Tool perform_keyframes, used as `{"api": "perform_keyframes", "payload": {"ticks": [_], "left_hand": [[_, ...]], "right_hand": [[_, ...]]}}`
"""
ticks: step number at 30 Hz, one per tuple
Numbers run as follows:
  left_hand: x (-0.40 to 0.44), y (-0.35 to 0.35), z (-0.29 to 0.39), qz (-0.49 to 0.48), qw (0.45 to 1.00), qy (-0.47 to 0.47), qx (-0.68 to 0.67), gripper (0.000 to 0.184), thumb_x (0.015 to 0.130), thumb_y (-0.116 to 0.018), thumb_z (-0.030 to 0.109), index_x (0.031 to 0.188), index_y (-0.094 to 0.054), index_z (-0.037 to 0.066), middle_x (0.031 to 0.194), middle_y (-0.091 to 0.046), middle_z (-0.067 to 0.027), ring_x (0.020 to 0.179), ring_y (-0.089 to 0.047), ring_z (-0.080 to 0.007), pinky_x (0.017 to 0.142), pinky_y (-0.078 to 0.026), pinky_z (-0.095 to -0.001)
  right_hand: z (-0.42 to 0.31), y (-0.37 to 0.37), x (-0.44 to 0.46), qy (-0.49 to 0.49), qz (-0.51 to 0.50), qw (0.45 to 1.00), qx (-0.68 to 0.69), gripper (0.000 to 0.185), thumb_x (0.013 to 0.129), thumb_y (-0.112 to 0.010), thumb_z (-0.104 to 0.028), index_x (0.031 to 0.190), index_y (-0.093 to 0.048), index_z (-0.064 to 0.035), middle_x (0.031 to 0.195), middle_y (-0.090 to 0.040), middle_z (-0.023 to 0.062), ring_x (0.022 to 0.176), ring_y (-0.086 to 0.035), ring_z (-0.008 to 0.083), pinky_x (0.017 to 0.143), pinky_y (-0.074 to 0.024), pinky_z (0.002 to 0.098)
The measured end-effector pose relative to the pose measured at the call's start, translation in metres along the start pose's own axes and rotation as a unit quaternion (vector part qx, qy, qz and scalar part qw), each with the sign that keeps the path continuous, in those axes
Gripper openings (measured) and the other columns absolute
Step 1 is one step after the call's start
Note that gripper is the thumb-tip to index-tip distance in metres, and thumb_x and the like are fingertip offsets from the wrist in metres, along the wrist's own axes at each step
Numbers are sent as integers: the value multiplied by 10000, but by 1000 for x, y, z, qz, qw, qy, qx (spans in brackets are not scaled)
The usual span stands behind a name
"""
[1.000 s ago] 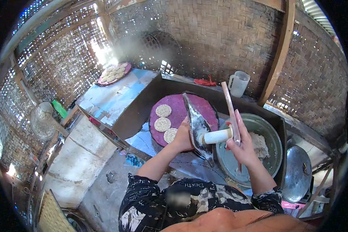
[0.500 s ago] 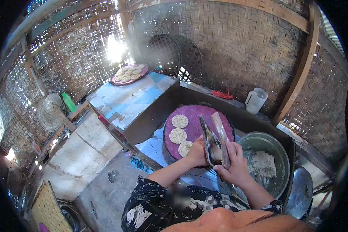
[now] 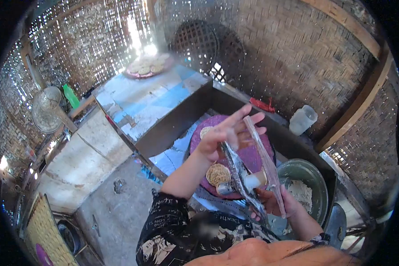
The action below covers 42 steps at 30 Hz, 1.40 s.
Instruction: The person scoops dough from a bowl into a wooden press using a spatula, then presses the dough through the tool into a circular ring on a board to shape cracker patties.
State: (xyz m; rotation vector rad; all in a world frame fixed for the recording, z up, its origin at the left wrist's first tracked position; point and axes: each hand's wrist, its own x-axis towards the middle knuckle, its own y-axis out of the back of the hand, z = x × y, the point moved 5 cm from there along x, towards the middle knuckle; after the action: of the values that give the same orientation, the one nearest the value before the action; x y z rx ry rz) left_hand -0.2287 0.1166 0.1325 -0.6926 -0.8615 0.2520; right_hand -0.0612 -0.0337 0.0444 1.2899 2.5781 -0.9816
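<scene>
My left hand (image 3: 221,135) is open, its fingers spread, beside the upper end of a two-board wooden hand press (image 3: 270,164). A pale cylinder (image 3: 255,180) joins the boards, and my right hand (image 3: 289,204) grips their lower end. Below the press lies a round purple tray (image 3: 215,120) bearing flat, strand-textured dough discs. One dough disc (image 3: 218,174) shows near the tray's front, and another (image 3: 205,131) is partly covered by my left hand. My left arm hides the tray's left part.
To the right, a green basin (image 3: 324,188) contains pale dough (image 3: 300,195). On the blue-and-white tabletop (image 3: 150,97) at back left rests another purple tray (image 3: 139,76) of discs. A plastic jug (image 3: 303,119) and red item (image 3: 262,105) sit on the back ledge.
My left hand has let go of the press and risen, fingers spreading. The right hand still holds the press, now lower and tilted. The camera view has shifted slightly.
</scene>
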Motion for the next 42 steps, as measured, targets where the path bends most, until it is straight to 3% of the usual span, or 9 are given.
{"api": "perform_keyframes", "payload": {"ticks": [3,6,7,10,11,21,28,32,42], "left_hand": [[8,13,-2,-57,998,-27,12,804,737,-652,191,1377,-187,47,1321,-387,-133,1260,-328,-309,1049,-208,-503],[14,54,-17,68,998,-14,6,766,759,-640,214,1363,-203,41,1248,-461,-120,1222,-381,-301,1049,-230,-491],[16,62,-21,124,992,-22,21,622,798,-603,351,1273,-355,34,1119,-546,-104,1123,-478,-296,991,-332,-480],[13,95,-38,169,970,9,-174,556,812,-524,511,1109,-503,41,995,-591,-100,1009,-550,-289,899,-422,-469],[8,106,-45,243,956,17,-164,575,799,-450,616,927,-576,70,921,-612,-94,920,-583,-290,799,-476,-446],[-28,131,-67,325,928,-24,-178,545,824,-406,608,792,-586,95,772,-587,-83,809,-585,-293,700,-479,-408],[-29,140,-37,292,945,-44,-144,506,826,-421,596,742,-570,119,717,-571,-67,738,-577,-275,688,-471,-406],[-18,140,-31,333,934,-46,-121,435,814,-462,587,672,-471,176,619,-492,12,619,-523,-203,708,-439,-430],[-21,140,-74,395,902,-27,-173,449,822,-464,574,609,-416,182,550,-440,18,556,-460,-185,699,-417,-412]], "right_hand": [[-2,7,-4,-48,-28,998,21,970,679,-294,-816,1341,-315,-107,1165,-492,223,1014,-525,353,863,-399,458],[-21,29,-8,-73,32,997,-3,993,696,-276,-807,1318,-331,-35,1138,-508,228,1000,-538,329,862,-408,439],[-25,34,-9,-86,53,995,-12,992,709,-263,-798,1312,-329,-13,1129,-514,228,996,-540,326,862,-410,436],[-30,50,-11,-108,108,988,-37,955,749,-248,-764,1279,-351,23,1104,-531,222,973,-557,317,851,-429,431],[-27,58,-10,-112,126,985,-37,918,763,-260,-747,1260,-375,16,1098,-536,217,957,-568,314,838,-445,432],[-28,61,-13,-142,184,967,-100,732,837,-307,-638,1179,-437,-4,987,-575,215,826,-616,323,722,-526,409],[-26,59,17,-103,169,968,-152,631,873,-319,-585,1077,-526,-25,862,-619,107,648,-598,172,582,-490,282],[-40,64,21,-88,225,942,-231,590,872,-348,-567,1024,-545,-31,783,-602,71,613,-577,140,540,-471,267],[-49,55,-11,-94,304,910,-265,518,860,-444,-519,958,-538,-18,686,-562,63,487,-524,124,439,-431,246]]}}
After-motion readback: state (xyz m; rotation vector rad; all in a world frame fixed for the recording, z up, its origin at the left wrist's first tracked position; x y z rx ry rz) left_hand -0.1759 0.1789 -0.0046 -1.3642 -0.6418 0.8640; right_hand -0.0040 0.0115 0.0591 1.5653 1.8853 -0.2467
